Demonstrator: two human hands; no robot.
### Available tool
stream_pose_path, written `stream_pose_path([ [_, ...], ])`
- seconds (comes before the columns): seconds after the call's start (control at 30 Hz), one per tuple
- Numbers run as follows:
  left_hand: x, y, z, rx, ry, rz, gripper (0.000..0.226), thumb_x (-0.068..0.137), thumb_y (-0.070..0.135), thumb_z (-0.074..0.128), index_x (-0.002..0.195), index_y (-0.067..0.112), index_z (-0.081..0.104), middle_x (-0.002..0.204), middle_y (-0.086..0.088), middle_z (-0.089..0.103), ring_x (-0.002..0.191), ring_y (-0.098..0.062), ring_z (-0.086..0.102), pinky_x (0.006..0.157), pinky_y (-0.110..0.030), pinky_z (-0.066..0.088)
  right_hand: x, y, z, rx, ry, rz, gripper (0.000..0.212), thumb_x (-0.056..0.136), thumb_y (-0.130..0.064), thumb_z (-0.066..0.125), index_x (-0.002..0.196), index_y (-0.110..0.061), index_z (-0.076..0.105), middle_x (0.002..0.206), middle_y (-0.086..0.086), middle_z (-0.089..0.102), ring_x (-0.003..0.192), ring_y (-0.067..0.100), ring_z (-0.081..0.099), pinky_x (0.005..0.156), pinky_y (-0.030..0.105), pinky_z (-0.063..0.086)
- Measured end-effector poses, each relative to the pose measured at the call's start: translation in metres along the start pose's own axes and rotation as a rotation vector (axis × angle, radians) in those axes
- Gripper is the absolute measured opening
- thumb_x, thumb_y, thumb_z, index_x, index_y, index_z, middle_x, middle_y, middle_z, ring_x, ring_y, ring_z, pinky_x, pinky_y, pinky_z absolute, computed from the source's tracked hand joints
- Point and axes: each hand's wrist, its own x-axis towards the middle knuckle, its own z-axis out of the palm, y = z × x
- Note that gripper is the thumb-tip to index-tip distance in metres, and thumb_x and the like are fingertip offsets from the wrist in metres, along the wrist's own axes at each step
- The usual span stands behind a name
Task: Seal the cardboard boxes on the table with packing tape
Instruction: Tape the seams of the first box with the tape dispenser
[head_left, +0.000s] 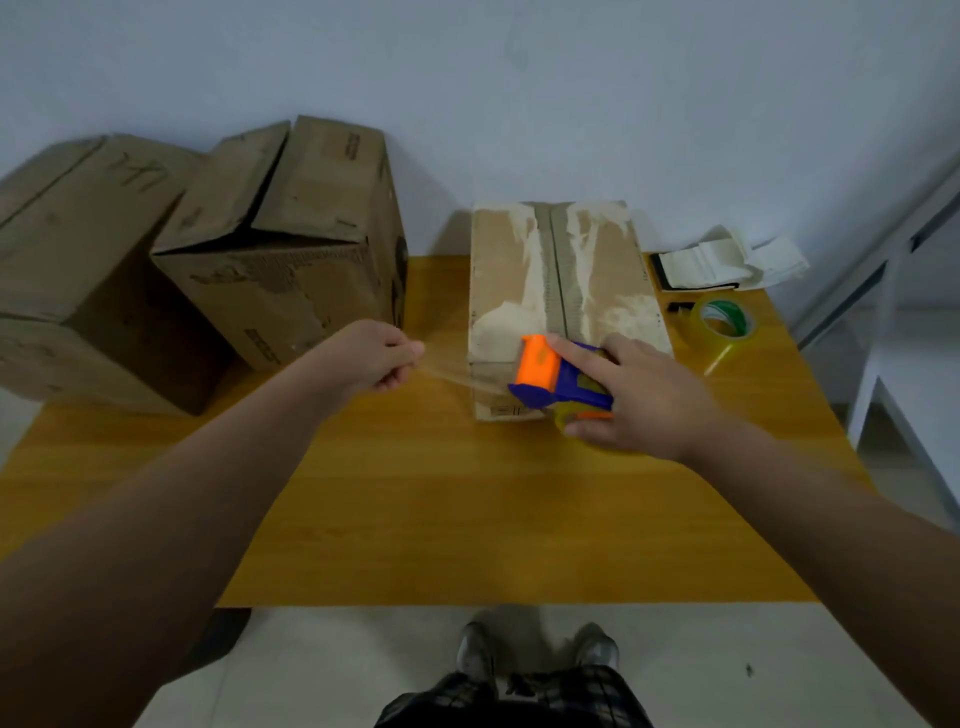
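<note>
A long cardboard box (608, 270) with torn paper patches lies on the wooden table (415, 509), its top flaps closed along a centre seam. My right hand (634, 395) grips an orange and blue tape dispenser (558, 376) at the box's near end. My left hand (382, 356) pinches the free end of the clear tape (457, 376), which stretches from the dispenser leftward over the table. Two larger cardboard boxes (291, 244) (72, 260) stand at the back left, the nearer one with its flaps slightly raised.
A spare roll of clear tape (724, 325) lies to the right of the long box. Behind it are crumpled white papers (727, 257) on a dark flat item. A grey metal frame (883, 260) stands at the right. My feet (535, 654) show below the table's front edge.
</note>
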Motion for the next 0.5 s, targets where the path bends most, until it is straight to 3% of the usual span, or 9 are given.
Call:
stream_pose_path([
  [0.1, 0.003, -0.013, -0.002, -0.053, -0.013, -0.059, 0.029, 0.097, 0.029, 0.050, 0.083, 0.007, 0.063, 0.064, -0.001, 0.055, 0.058, -0.013, 0.050, 0.055, -0.021, 0.041, 0.000, 0.008, -0.007, -0.162, -0.038, 0.021, 0.086, 0.082, -0.069, 0.045, 0.148, -0.045, -0.004, 0.123, 0.003, 0.043, 0.095, 0.017, 0.045, 0.071, 0.027, 0.030],
  [0.27, 0.020, -0.011, 0.021, -0.221, 0.187, -0.165, 0.043, 0.093, 0.044, 0.053, 0.079, 0.006, 0.065, 0.061, -0.005, 0.055, 0.057, -0.018, 0.051, 0.055, -0.029, 0.041, 0.022, -0.006, -0.023, -0.317, -0.038, 0.029, 0.076, 0.086, -0.060, 0.051, 0.147, -0.035, 0.013, 0.125, 0.005, 0.049, 0.105, 0.028, 0.051, 0.085, 0.037, 0.040],
  [0.4, 0.029, -0.026, 0.033, 0.008, 0.335, -0.075, 0.052, 0.086, 0.053, 0.058, 0.061, 0.012, 0.038, 0.058, -0.004, 0.038, 0.057, -0.022, 0.042, 0.061, -0.036, 0.039, 0.034, -0.019, -0.030, -0.342, -0.052, 0.048, 0.065, 0.086, -0.052, 0.057, 0.138, -0.027, 0.027, 0.119, 0.009, 0.054, 0.103, 0.033, 0.054, 0.087, 0.042, 0.041],
  [0.5, 0.034, -0.031, 0.039, 0.101, 0.391, -0.059, 0.049, 0.086, 0.053, 0.058, 0.063, 0.013, 0.039, 0.061, -0.005, 0.039, 0.056, -0.020, 0.042, 0.055, -0.034, 0.034, 0.044, -0.023, -0.032, -0.417, -0.074, 0.001, 0.058, 0.090, -0.049, 0.055, 0.138, -0.028, 0.031, 0.120, 0.010, 0.054, 0.107, 0.032, 0.052, 0.089, 0.042, 0.039],
])
